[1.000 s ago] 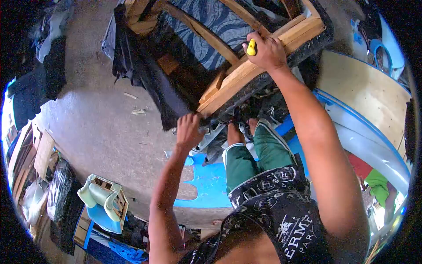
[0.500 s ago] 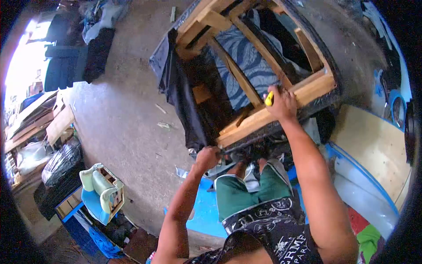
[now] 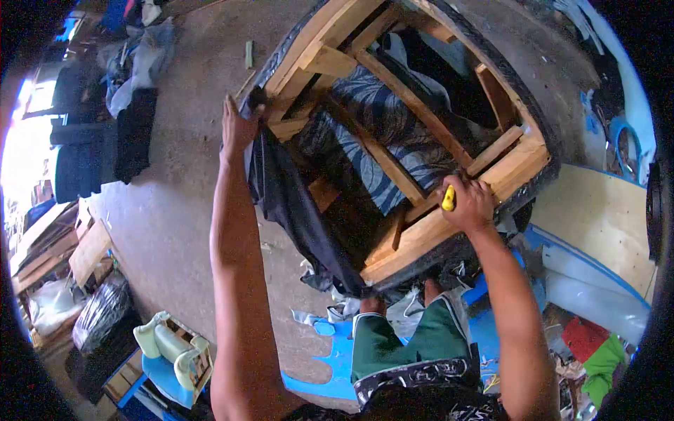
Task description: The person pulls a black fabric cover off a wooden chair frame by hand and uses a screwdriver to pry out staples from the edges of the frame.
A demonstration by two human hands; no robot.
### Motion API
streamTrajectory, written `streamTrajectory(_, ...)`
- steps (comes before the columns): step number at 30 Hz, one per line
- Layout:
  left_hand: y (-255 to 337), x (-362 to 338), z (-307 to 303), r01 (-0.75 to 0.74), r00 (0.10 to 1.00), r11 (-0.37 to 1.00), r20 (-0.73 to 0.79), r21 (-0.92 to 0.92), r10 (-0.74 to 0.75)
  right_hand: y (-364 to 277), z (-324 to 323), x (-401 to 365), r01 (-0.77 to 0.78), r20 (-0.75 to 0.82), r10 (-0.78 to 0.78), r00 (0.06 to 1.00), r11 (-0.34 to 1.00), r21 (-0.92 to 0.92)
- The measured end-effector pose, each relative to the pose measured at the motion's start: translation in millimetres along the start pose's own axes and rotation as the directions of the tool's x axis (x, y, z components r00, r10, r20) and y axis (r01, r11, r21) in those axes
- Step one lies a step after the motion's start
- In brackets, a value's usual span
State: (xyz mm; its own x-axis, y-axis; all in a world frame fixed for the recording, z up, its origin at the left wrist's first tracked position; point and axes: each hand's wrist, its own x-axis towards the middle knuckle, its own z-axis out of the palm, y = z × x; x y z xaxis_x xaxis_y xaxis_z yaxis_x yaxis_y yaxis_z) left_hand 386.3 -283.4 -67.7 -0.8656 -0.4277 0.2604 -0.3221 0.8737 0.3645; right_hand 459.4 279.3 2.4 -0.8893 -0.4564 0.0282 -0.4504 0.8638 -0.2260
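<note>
An upturned wooden furniture frame (image 3: 484, 179) with dark padded sides stands in front of me. Loose black fabric (image 3: 288, 203) hangs along its left side. My left hand (image 3: 241, 130) is at the upper left corner, thumb and fingers closed about the fabric's edge, with one finger stretched out. My right hand (image 3: 472, 205) is closed round a yellow-handled tool (image 3: 448, 198) over the near wooden rail; its working end is hidden. Inside the frame, blue and grey patterned cloth (image 3: 372, 175) shows between the slats.
A small pale-green and blue chair (image 3: 168, 354) stands at lower left. Wood scraps (image 3: 53, 245) and a plastic-wrapped bundle (image 3: 102, 316) are piled at left. A plywood board (image 3: 597, 224) lies at right, near red and green cloth (image 3: 600, 365). A blue sheet (image 3: 316, 389) lies by my feet.
My left hand has gone from the frame's near left corner up to its upper left corner. My right hand stays at the near rail with the yellow-handled tool. The view has shifted slightly.
</note>
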Motion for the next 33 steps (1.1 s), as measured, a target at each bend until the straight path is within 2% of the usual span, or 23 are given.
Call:
streamTrajectory(2, -40, 22, 42, -0.269, 0.961, 0.938, 0.119, 0.220, 0.248, -3, 2, 0, 0.008, -0.052, -0.010, 0.999, 1.000, -0.030)
streamTrajectory(3, -34, 23, 45, -0.265, 0.962, 0.943, 0.118, 0.200, 0.246, -4, 3, 0, 0.006, -0.047, -0.008, 0.999, 0.999, -0.049)
streamTrajectory(5, 7, 29, 27, -0.301, 0.947, 0.918, 0.028, -0.259, 0.319, -7, 3, 1, -0.047, 0.004, 0.048, 0.999, 0.996, -0.079)
streamTrajectory(6, 14, 32, 30, -0.036, 0.986, 0.758, 0.102, -0.651, 0.135, -10, 0, 3, -0.036, -0.021, 0.035, 0.999, 0.999, -0.024)
streamTrajectory(7, 25, 31, 27, -0.026, 0.987, 0.751, 0.104, -0.659, 0.125, -12, 1, 2, -0.031, -0.013, 0.031, 0.999, 0.999, -0.037)
streamTrajectory(9, 38, 26, 14, 0.373, 0.919, 0.381, 0.280, -0.846, -0.278, -12, 3, 1, -0.011, -0.061, 0.005, 0.998, 0.993, -0.114)
streamTrajectory(11, -1, 35, -1, 0.414, 0.895, 0.453, 0.262, -0.789, -0.362, -10, 2, 2, -0.024, -0.047, 0.018, 0.999, 0.991, -0.131)
streamTrajectory(12, -56, 42, -18, 0.262, 0.958, 0.799, 0.244, -0.542, -0.148, -4, 5, 4, 0.024, -0.084, -0.034, 0.996, 0.993, -0.115)
streamTrajectory(13, -90, 34, -24, 0.000, 0.937, 0.977, 0.341, -0.215, 0.075, -5, 8, -4, 0.049, -0.104, -0.059, 0.993, 0.995, -0.091)
streamTrajectory(14, -101, 5, -25, 0.017, 0.923, 0.978, 0.379, -0.206, 0.063, -10, 0, -2, 0.023, 0.023, -0.018, 1.000, 0.978, -0.206)
streamTrajectory(15, -110, -23, -35, 0.157, 0.936, 0.940, 0.349, -0.303, -0.044, -12, 1, -4, 0.028, 0.029, -0.022, 0.999, 0.980, -0.198)
streamTrajectory(17, -134, -64, -52, 0.384, 0.918, 0.782, 0.298, -0.491, -0.263, -14, 4, -3, -0.008, 0.010, 0.010, 1.000, 0.988, -0.155)
streamTrajectory(18, -140, -73, -39, 0.390, 0.920, 0.560, 0.279, -0.731, -0.276, -10, 6, -3, -0.008, 0.028, 0.013, 1.000, 0.989, -0.147)
streamTrajectory(19, -147, -69, -34, 0.365, 0.928, 0.557, 0.244, -0.746, -0.281, -3, 9, 4, 0.013, 0.000, -0.013, 1.000, 0.988, -0.153)
streamTrajectory(22, -128, -79, -32, 0.504, 0.862, 0.500, 0.375, -0.704, -0.340, -10, 6, -3, 0.085, -0.112, -0.104, 0.988, 0.983, -0.163)
streamTrajectory(24, -138, -48, -41, 0.447, 0.876, -0.203, 0.473, -0.871, -0.098, -12, 5, 0, 0.056, -0.093, -0.071, 0.993, 0.987, -0.153)
streamTrajectory(25, -133, -38, -39, 0.449, 0.877, -0.194, 0.472, -0.872, -0.091, -12, 4, -1, 0.031, -0.062, -0.041, 0.997, 0.989, -0.145)
streamTrajectory(27, -111, -11, -32, 0.642, 0.735, 0.381, 0.394, -0.665, -0.551, -7, 4, 4, 0.043, -0.085, -0.057, 0.995, 0.986, -0.163)
streamTrajectory(28, -103, 3, -27, 0.436, 0.896, 0.801, 0.287, -0.410, -0.340, -7, 4, 4, 0.065, -0.111, -0.082, 0.991, 0.987, -0.147)
streamTrajectory(29, -88, 5, -26, 0.431, 0.897, 0.805, 0.293, -0.407, -0.333, -8, 4, 1, 0.086, -0.131, -0.103, 0.986, 0.988, -0.130)
streamTrajectory(31, -34, 5, -27, 0.135, 0.925, 0.983, 0.340, 0.122, -0.170, -9, 4, -1, 0.063, -0.129, -0.082, 0.988, 0.988, -0.143)
streamTrajectory(32, -20, 11, -30, 0.100, 0.840, 0.967, 0.501, 0.235, -0.209, -10, 1, 0, 0.050, -0.097, -0.062, 0.993, 0.991, -0.123)
streamTrajectory(33, -13, 15, -31, 0.093, 0.840, 0.969, 0.504, 0.231, -0.200, -11, -1, 1, 0.036, -0.065, -0.044, 0.997, 0.994, -0.106)
